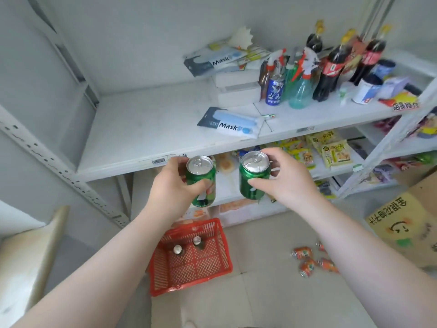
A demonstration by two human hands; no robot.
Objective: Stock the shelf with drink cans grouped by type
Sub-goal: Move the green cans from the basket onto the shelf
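From the head view, the left grip [172,183] is a bare hand. It is wrapped round a green can [201,172], with the thumb across the front and the fingers behind. The right grip [286,178] is the other bare hand, and it holds a second green can [254,171] the same way. Both cans have their silver tops up. They are side by side and do not touch. The left one leans a little. They are in the air in front of the edge of the white shelf [146,129], not on it.

Far back on that shelf, to the right, stands a blue can [274,91], next to a spray bottle [300,91] and dark cola bottles [331,72]. A mask pack [233,125] lies near the front edge.

On the floor below is a red basket [165,275] with two cans [177,249] in it. Only their tops show, so their kind is hard to tell. Orange cans [303,253] lie on the floor to the right, and the right arm hides part of that pile. The thumbs cover part of each green label. The hands and cans hide much of the lower shelf. A cardboard box [406,223] is cut off at the right edge.
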